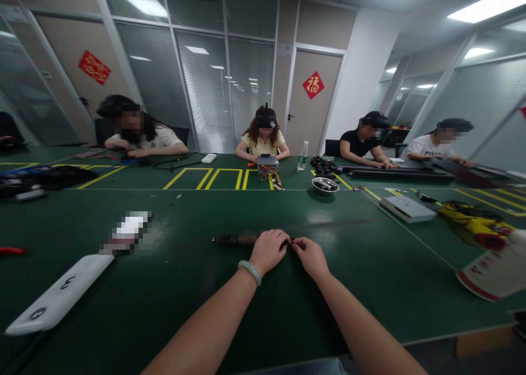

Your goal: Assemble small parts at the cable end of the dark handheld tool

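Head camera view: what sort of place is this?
Probably an office room used as an assembly workshop: a long green table with yellow lines, seated people working on wires and parts, glass partitions with blinds behind.

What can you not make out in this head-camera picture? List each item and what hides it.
All in the head view:
Right end of the dark tool: covered by the left hand.
Small piece at the right hand fingertips: too small to identify.
Patch on the table: blurred out.
Red-and-white object: cut by the right edge.
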A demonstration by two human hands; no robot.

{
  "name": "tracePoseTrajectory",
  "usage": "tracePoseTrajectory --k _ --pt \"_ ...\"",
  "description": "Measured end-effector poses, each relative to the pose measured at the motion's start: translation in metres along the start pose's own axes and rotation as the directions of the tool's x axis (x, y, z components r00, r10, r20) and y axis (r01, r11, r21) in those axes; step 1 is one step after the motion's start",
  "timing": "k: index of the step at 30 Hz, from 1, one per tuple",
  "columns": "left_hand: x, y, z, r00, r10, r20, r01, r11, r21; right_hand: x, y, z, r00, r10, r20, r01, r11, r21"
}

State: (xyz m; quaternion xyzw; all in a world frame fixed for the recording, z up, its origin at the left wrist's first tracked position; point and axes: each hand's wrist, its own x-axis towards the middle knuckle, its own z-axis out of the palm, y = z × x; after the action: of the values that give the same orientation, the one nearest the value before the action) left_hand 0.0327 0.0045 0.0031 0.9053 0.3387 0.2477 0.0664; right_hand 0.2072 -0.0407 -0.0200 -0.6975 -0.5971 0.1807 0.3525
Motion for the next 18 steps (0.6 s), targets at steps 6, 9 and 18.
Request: tracePoseTrajectory --k 6,9,18 --pt "-0.0008 0.0012 -0.0013 1.0 0.012 0.006 -0.012 1.0 -0.004 0.0013 0.0026 0.0013 1.0 0.007 0.005 -0.007 1.0 -0.007" --pt "-0.001 0.0013 -0.0012 1.0 0.005 -0.004 -0.005 1.0 -0.004 0.0017 0.0034 0.0014 1.0 0.008 0.005 -0.008 1.0 -0.009" --pt "-0.0012 -0.0004 -0.0007 1.0 0.011 -0.003 -0.011 1.0 0.0 0.0026 0.0025 0.0018 1.0 0.004 0.009 -0.004 1.0 -0.015"
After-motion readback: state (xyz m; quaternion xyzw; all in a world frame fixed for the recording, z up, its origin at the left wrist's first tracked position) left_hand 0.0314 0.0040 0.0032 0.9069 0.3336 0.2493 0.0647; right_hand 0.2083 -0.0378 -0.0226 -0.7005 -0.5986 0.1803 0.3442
